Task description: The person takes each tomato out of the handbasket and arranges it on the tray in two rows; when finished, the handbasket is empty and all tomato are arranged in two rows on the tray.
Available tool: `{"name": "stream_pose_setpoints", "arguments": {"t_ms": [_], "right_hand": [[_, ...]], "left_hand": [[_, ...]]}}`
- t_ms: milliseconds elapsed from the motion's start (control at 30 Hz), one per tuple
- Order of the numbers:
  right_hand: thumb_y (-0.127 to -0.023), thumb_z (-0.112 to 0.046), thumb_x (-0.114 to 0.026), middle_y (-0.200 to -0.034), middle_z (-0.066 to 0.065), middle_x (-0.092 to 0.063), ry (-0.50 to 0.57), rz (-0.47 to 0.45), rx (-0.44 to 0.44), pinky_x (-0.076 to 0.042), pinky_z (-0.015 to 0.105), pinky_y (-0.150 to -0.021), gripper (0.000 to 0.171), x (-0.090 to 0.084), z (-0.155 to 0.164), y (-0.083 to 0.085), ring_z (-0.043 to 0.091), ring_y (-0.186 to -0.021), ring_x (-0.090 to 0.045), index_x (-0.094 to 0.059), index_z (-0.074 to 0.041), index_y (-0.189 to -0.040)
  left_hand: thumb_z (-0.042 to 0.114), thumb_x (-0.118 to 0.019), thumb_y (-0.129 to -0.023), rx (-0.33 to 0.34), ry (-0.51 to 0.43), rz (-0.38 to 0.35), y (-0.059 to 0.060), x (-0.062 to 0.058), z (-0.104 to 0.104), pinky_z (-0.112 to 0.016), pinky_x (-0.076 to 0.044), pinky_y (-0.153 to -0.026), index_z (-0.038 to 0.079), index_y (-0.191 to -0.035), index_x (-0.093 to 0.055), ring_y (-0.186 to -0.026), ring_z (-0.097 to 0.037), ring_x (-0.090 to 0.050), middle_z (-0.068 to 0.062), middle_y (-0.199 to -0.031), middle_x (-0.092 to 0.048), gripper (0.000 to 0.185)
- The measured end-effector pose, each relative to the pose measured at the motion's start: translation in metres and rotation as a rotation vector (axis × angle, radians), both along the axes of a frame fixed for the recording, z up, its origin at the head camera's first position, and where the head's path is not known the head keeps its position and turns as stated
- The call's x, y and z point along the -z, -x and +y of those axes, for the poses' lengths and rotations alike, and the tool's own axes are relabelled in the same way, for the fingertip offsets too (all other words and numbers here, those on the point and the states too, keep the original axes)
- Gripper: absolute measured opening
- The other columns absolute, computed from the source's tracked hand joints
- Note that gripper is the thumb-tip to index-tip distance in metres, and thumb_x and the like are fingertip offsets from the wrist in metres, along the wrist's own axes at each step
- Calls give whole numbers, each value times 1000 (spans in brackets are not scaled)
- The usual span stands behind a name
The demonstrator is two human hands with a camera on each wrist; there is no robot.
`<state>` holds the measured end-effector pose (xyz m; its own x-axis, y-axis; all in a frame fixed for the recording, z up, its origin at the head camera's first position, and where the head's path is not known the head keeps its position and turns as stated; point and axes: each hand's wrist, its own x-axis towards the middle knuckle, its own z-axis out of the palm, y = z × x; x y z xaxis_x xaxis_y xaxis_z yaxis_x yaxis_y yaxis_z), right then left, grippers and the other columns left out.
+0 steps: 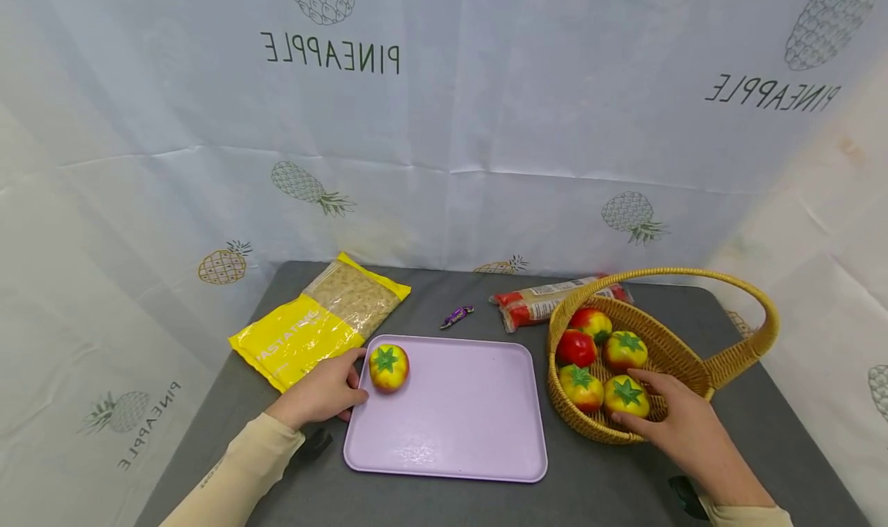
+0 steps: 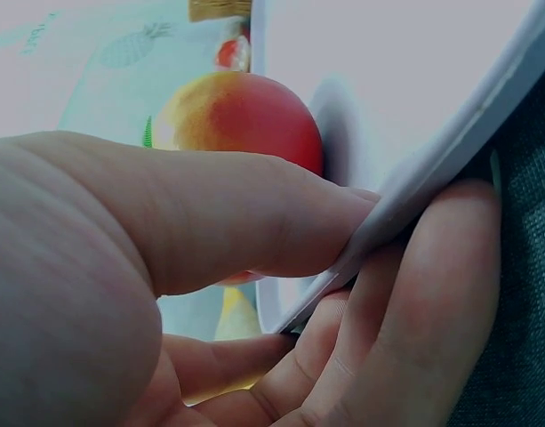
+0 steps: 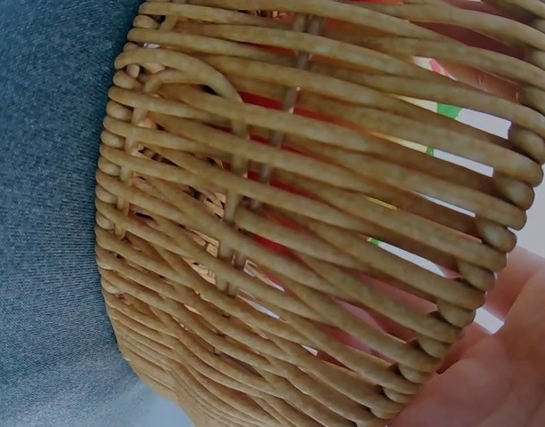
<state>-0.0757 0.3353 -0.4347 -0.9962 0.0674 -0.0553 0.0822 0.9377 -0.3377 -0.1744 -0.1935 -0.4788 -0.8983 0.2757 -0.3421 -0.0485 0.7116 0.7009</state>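
Observation:
My left hand (image 1: 322,388) pinches the left rim of a lilac tray (image 1: 458,411), thumb (image 2: 299,213) over the edge and fingers beneath. On the tray's upper left corner, right beside that thumb, sits a red-and-yellow tomato-like fruit (image 1: 389,368) with a green leafy top. At the right, my right hand (image 1: 683,427) reaches over the near rim of a wicker basket (image 1: 590,427). Its thumb and fingers grip another tomato-like fruit (image 1: 627,396) from both sides inside the basket. In the right wrist view, the basket's weave (image 3: 325,196) hides most of this grip.
Several similar fruits (image 1: 583,387), one plainer red (image 1: 576,348), share the basket, whose tall handle (image 1: 763,311) arches above. A yellow bag of pasta (image 1: 326,319) lies behind my left hand. A purple-wrapped candy (image 1: 456,317) and a red-ended packet (image 1: 541,302) lie behind the tray.

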Motion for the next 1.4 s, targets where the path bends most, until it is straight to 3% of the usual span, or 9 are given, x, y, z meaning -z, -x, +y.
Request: {"name": "stream_pose_setpoints", "arguments": {"t_ms": [667, 1000, 1200, 1400], "right_hand": [[-84, -62, -86, -142, 34, -63, -20, -25, 15, -55, 72, -96, 91, -1, 2, 2, 54, -123, -63, -61, 1, -145], [-85, -61, -86, -141, 33, -64, -32, 66, 2, -56, 70, -92, 90, -25, -12, -1, 51, -119, -65, -61, 1, -146], [-86, -65, -83, -144, 29, -64, -15, 129, -29, -56, 72, -95, 90, -41, -38, 0, 49, -121, -65, -60, -6, -149], [-86, -60, -86, -138, 20, -69, 69, 196, -90, -63, 61, -89, 80, -50, -71, 7, 39, -111, -71, -64, -15, -147]], "left_hand": [[11, -85, -91, 7, -1, 8, 0, 0, 1, -29, -63, -60, 5, -160, -46, -68, -21, -65, -9, -95, -60, 79], [11, -85, -91, 1, 9, 14, -1, -1, -1, -30, -63, -60, 5, -160, -45, -67, -21, -65, -9, -95, -60, 80], [11, -84, -92, 14, 10, 33, -2, 1, -2, -30, -62, -58, 5, -161, -45, -64, -21, -65, -8, -92, -61, 79], [12, -84, -92, 19, 5, 30, -3, 0, -1, -31, -62, -58, 4, -161, -44, -64, -21, -64, -8, -93, -61, 80]]}}
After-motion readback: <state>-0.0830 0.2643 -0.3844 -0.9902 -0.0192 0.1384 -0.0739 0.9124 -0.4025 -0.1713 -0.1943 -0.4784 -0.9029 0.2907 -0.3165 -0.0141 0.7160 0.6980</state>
